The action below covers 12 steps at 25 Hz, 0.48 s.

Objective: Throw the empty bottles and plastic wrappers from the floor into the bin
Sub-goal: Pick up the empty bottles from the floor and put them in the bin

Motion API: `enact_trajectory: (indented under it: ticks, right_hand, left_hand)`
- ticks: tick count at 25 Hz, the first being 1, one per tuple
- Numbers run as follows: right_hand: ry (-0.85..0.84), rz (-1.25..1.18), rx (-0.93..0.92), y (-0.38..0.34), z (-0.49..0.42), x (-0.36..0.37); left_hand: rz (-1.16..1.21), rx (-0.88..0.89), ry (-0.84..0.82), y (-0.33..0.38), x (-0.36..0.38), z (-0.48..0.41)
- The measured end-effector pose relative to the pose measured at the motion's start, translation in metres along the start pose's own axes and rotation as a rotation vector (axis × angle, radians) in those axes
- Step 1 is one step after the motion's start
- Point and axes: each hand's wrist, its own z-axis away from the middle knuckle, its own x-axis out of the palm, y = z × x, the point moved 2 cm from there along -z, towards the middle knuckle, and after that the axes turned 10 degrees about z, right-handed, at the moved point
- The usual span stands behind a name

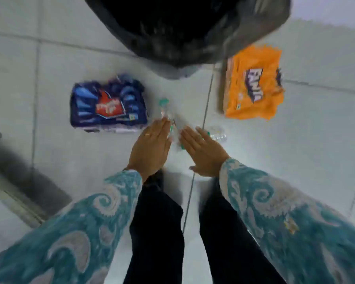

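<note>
A bin lined with a black bag stands at the top middle on the white tiled floor. A blue plastic wrapper lies to its lower left, an orange Fanta wrapper to its right. Clear empty bottles with green caps lie between them: one bottle just beyond my left fingertips, another bottle beside my right fingers. My left hand and my right hand hover flat with fingers extended over the bottles, holding nothing. The frame is blurred.
My dark trouser legs fill the bottom middle. A grey step or threshold runs along the left edge. White floor tiles spread to the right.
</note>
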Motion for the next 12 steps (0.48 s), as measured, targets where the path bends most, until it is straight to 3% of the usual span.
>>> enact_trajectory:
  ticks: [1, 5, 8, 12]
  right_hand:
    - [-0.077, 0.034, 0.044, -0.002, -0.008, 0.022]
    - [-0.072, -0.03, 0.183, 0.004, -0.026, 0.072]
    - [-0.004, -0.042, 0.141, 0.009, -0.028, 0.08]
    - [0.07, -0.035, 0.239, 0.011, -0.015, 0.053]
  left_hand:
    - [0.058, -0.058, -0.006, -0.009, 0.028, -0.012]
    - [0.297, -0.508, 0.192, -0.025, 0.089, -0.057]
    - [0.497, -0.82, 0.334, -0.028, 0.104, -0.071]
    - [0.666, -1.002, 0.237, -0.033, 0.093, -0.059]
